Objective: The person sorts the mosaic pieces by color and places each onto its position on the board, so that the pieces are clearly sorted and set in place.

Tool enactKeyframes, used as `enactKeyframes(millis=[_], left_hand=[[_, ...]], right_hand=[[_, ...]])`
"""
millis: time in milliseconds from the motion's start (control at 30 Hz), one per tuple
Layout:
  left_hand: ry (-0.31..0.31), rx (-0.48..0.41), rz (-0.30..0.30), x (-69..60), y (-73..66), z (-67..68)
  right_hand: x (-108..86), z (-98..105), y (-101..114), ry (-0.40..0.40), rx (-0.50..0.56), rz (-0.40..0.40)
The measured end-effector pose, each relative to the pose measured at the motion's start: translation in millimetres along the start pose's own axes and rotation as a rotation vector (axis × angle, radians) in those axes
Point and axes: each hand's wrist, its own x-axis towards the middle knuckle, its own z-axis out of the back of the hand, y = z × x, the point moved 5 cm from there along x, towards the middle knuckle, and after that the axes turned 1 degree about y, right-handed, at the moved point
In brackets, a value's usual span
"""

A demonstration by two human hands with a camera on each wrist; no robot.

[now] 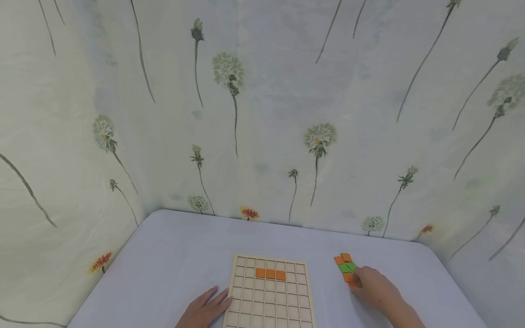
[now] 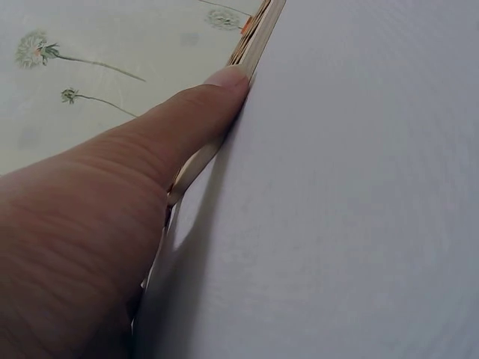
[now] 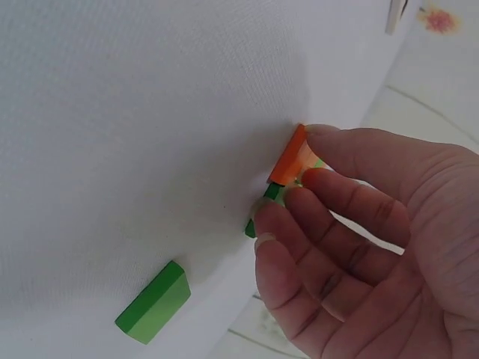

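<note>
Place type unclear, perhaps home: white table (image 1: 176, 246) closed in by dandelion-print backdrop (image 1: 270, 100).

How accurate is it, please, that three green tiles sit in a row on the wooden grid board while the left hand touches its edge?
The colour is wrong: the head view shows three orange tiles in a row on the wooden grid board, the left hand touching its edge.

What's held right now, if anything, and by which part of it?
The right hand pinches an orange tile by its edges; whether it's lifted isn't clear. The left hand just touches the board at its left edge; no hold shows.
</note>
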Motion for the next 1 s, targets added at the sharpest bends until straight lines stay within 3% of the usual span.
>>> enactKeyframes(millis=[433, 1000], left_hand=[[0.023, -0.024, 0.032, -2.3, -0.5, -0.7], [0.057, -0.065, 0.036, -0.8, -1.2, 1.9]], right_hand=[[4.6, -4.1, 1.7, -0.004, -0.042, -0.016], [-3.1, -4.8, -1.9, 0.051, 0.051, -0.108]])
